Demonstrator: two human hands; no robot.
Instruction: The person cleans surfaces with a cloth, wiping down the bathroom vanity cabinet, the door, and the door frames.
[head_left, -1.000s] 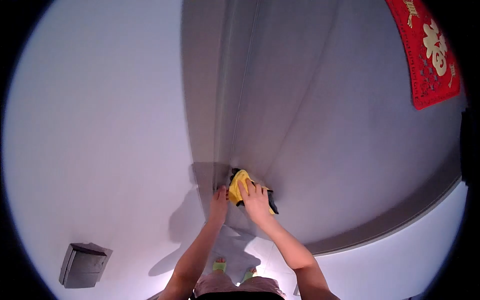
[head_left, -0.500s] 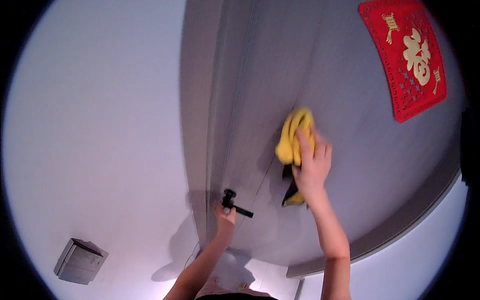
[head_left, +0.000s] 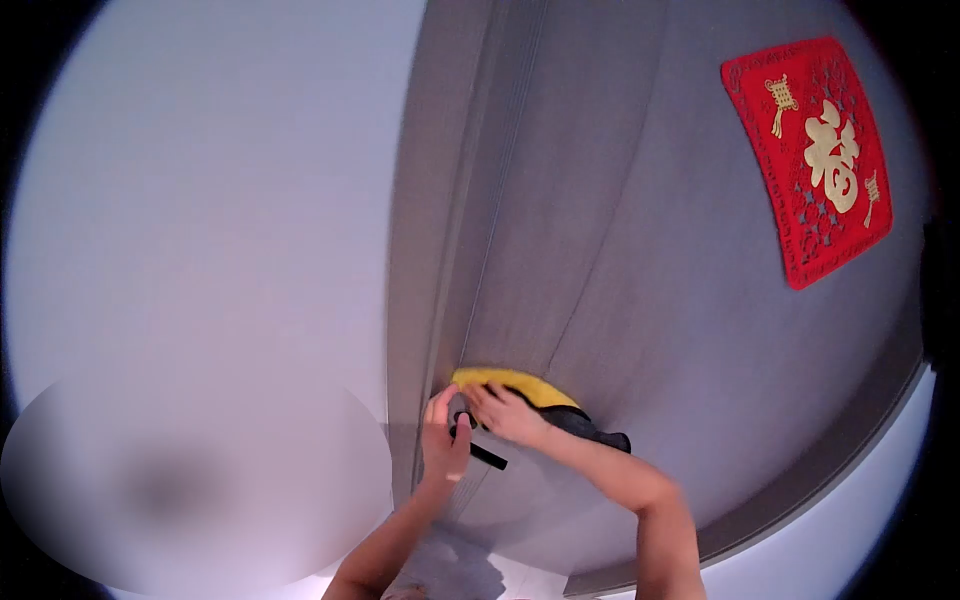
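Observation:
My right hand (head_left: 508, 415) presses a yellow and dark grey cloth (head_left: 525, 383) against the grey door (head_left: 640, 260), close to its left edge. The cloth's dark end (head_left: 600, 437) trails out to the right beneath my forearm. My left hand (head_left: 444, 445) is curled around the black door handle (head_left: 488, 457), whose lever sticks out to the right. Its thumb lies over the black fitting, and its fingertips reach up to the left end of the cloth. My hands hide part of the handle and of the cloth.
A red decoration with a gold character (head_left: 808, 165) is fixed to the door at upper right. The door frame (head_left: 425, 230) runs up on the left beside a pale wall (head_left: 230, 220). A blurred patch covers the lower left. Pale floor shows at the bottom.
My right hand has brought the cloth down and left from the middle of the door to beside the handle. My left fingers now reach up to the cloth. The view has shifted slightly.

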